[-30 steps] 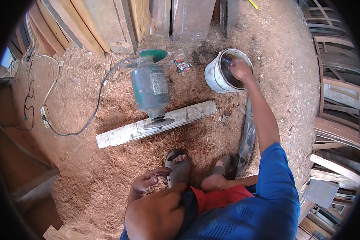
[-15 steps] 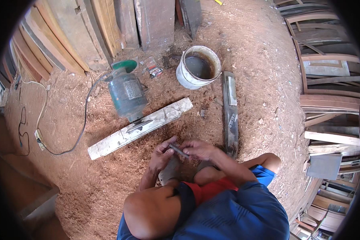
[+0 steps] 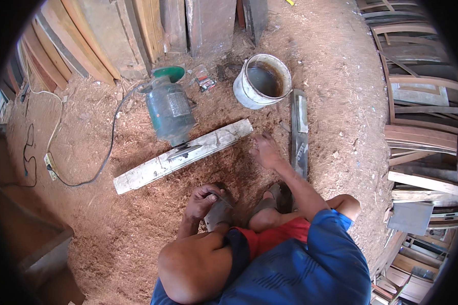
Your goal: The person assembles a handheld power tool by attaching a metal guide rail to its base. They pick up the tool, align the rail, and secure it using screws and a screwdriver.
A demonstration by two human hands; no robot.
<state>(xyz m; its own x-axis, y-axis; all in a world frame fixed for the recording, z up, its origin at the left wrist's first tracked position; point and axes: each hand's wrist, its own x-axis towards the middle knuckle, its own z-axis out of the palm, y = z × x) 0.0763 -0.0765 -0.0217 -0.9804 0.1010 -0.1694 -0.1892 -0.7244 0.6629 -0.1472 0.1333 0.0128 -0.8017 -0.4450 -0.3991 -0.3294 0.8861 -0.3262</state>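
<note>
My left hand (image 3: 203,200) is closed in front of my left foot, pinching a thin dark strip (image 3: 222,198) that is partly hidden by the fingers. My right hand (image 3: 265,151) is reached forward to the ground beside the right end of a white-smeared board (image 3: 219,144). Its fingers look apart and bent downward, and they cover the spot where a small dark piece lay. Right of that hand lies a long dark bar (image 3: 299,134) with a pale grey slab (image 3: 302,114) on its far end. Beyond stands a white bucket (image 3: 247,91) of murky liquid.
A teal power tool (image 3: 169,109) with a green top rests against the board, its black cord (image 3: 111,137) running to a socket strip (image 3: 51,166). A small packet (image 3: 204,81) lies behind it. Planks (image 3: 208,25) lean at the back; stacked wooden frames (image 3: 422,132) line the right. Shavings cover the ground.
My right hand has let go of the strip and moved forward to the ground near the board's right end. My left hand keeps the strip. The view has shifted slightly.
</note>
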